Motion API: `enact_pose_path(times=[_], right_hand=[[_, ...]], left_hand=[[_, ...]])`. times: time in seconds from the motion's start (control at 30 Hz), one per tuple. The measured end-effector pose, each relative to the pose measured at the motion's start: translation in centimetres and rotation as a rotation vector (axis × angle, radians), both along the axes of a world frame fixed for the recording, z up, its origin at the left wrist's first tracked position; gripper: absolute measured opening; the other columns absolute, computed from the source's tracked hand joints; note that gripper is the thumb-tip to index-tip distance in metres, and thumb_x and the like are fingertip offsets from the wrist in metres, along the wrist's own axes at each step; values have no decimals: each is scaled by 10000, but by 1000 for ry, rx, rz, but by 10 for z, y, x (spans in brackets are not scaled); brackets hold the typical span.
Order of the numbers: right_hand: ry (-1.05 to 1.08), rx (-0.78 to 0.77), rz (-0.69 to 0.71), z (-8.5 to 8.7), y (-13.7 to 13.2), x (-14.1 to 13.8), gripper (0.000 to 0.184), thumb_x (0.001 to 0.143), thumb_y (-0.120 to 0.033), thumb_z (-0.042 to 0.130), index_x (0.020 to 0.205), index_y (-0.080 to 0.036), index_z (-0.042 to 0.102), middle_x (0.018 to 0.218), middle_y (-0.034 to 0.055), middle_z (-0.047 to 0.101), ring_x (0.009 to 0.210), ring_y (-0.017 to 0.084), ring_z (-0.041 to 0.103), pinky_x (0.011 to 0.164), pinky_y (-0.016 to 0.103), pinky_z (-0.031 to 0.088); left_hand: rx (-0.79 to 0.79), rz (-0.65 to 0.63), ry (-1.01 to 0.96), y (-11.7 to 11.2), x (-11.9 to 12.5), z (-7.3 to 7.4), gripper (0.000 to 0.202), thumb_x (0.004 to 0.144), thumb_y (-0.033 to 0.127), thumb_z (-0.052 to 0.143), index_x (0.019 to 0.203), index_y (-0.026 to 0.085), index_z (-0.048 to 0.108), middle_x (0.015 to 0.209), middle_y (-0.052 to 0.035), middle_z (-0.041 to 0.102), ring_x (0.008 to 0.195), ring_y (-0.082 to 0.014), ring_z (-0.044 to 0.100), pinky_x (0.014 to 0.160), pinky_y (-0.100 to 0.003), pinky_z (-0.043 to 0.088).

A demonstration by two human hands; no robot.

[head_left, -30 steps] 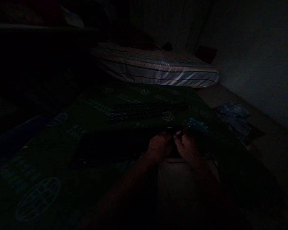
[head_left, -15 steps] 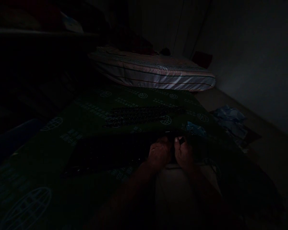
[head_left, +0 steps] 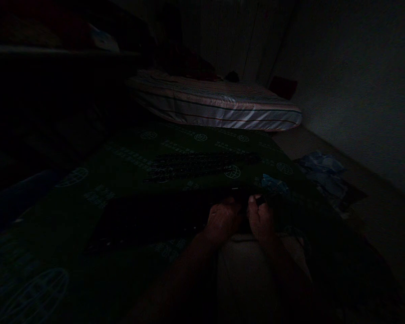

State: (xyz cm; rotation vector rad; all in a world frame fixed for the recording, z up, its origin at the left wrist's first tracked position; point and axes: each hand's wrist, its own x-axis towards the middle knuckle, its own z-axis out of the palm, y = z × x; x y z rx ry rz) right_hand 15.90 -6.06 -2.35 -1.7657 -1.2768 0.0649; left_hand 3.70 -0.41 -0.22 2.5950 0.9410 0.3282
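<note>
The picture is very dark. In the head view my left hand point(head_left: 223, 218) is closed at the right end of a long black flat thing point(head_left: 148, 216), its fingertips lost in shadow. Close beside it on the right, my right hand point(head_left: 261, 220) is closed too, thumb against the fingers. A small dark piece point(head_left: 260, 200) shows at the right thumb and forefinger; its kind cannot be made out. Beyond the hands lies a bundle of dark strips point(head_left: 199, 164) with small glints.
Everything lies on a green printed sheet point(head_left: 128, 155). A crumpled blue wrapper point(head_left: 274, 183) is just past my right hand. A striped mattress point(head_left: 222, 105) stands behind. Crumpled plastic point(head_left: 324, 168) lies on the floor at the right, near the wall point(head_left: 364, 103).
My right hand has shifted slightly right, away from my left hand, with the small dark piece at its thumb. The left hand has barely moved. The picture is darker.
</note>
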Motion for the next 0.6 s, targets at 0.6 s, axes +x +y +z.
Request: enact_pose_path(times=[0.6], right_hand=[[102, 58, 34, -2, -1, 1, 275, 857, -392, 363, 723, -195, 500, 527, -20, 511, 505, 119, 515, 521, 234, 400]], left_hand=[[-500, 159, -448, 6, -2, -2, 161, 735, 201, 551, 833, 198, 679, 818, 0, 696, 753, -147, 625, 705, -236, 463]])
